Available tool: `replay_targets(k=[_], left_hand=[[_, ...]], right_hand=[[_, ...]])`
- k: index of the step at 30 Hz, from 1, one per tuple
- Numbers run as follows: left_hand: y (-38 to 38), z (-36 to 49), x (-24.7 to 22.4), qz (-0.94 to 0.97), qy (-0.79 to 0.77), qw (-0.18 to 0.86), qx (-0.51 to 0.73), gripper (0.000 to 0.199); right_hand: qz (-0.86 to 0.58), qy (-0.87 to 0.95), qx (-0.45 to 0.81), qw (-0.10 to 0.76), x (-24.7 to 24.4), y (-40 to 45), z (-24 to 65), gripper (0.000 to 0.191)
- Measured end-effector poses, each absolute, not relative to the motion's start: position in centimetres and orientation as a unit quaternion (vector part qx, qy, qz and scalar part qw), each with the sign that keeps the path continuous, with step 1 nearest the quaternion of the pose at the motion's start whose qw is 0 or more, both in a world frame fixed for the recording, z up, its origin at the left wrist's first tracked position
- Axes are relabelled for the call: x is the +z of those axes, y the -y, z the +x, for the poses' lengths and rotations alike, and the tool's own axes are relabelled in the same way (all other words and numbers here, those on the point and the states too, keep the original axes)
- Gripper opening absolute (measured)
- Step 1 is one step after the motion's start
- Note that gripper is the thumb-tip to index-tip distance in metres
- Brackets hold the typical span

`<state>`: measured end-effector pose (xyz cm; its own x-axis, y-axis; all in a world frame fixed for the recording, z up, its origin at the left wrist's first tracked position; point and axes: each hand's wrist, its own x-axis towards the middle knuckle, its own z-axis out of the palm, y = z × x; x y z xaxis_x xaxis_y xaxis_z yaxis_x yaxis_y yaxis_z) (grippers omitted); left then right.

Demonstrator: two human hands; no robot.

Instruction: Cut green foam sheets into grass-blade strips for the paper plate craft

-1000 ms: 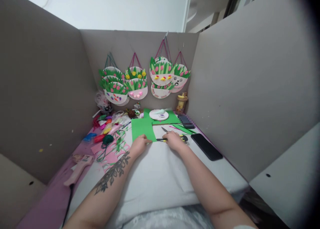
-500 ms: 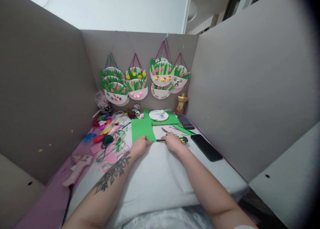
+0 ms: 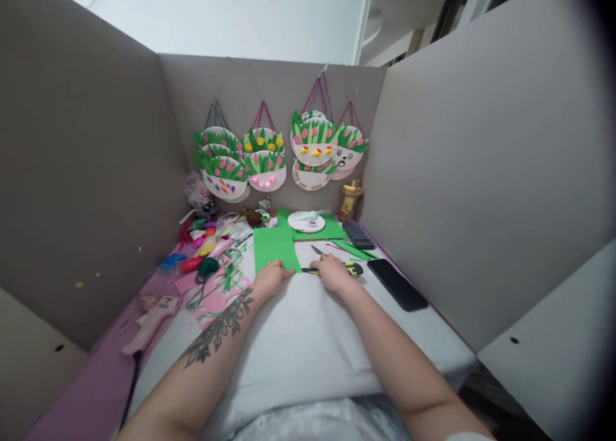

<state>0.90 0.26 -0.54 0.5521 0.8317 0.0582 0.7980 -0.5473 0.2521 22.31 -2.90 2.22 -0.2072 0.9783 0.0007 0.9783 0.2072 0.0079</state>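
My left hand (image 3: 271,278) is at the near edge of a green paper sheet (image 3: 274,245), its fingers bent over the paper and the thumb reaching right along the edge. My right hand (image 3: 332,271) is closed round a slim black and yellow utility knife (image 3: 309,271). Its dark tip points left at the sheet's near right corner, and most of its body is hidden in the hand. Partly under the right hand lies a pair of scissors (image 3: 355,269), with a grey blade showing beyond the fingers and black and yellow handles to the right.
Behind the hands, a white paper plate (image 3: 307,222) rests on more green paper (image 3: 332,228). A black phone (image 3: 397,285) lies right. Leftward are pink paper scraps (image 3: 206,307), dark green yarn (image 3: 208,267) and a pink glue gun (image 3: 150,325). Decorated half-plates (image 3: 312,152) hang on the back panel (image 3: 178,81).
The view has shifted very slightly. Both hands, the green sheet and the knife stay in nearly the same places.
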Motion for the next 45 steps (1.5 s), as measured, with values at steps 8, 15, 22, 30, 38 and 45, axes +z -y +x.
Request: replay_targets(k=[8,15,22,30,38,45], left_hand=[[-0.2,0.9,-0.6,0.874,-0.467,0.102,0.093,0.036],[-0.4,0.9,-0.8,0.874,-0.463,0.110,0.097,0.038],[-0.4,0.9,-0.7,0.870,-0.470,0.114,0.089,0.038],[-0.1,1.0,-0.3,0.862,-0.484,0.124,0.087,0.036],[0.4,0.3,0.3,0.832,-0.537,0.098,0.102,0.034],[0.2,0.5,0.8,0.799,-0.587,0.093,0.089,0.022]], right_hand=[[0.629,-0.777,0.003,0.011,2.3,3.3,22.4,0.041],[0.630,-0.776,0.011,0.005,2.1,3.2,22.0,0.041],[0.629,-0.777,0.007,0.001,2.1,3.1,21.9,0.042],[0.623,-0.782,-0.012,-0.006,2.3,3.7,21.7,0.041],[0.635,-0.772,-0.014,-0.037,2.1,3.3,23.2,0.039],[0.667,-0.744,-0.005,-0.045,1.6,2.1,22.8,0.041]])
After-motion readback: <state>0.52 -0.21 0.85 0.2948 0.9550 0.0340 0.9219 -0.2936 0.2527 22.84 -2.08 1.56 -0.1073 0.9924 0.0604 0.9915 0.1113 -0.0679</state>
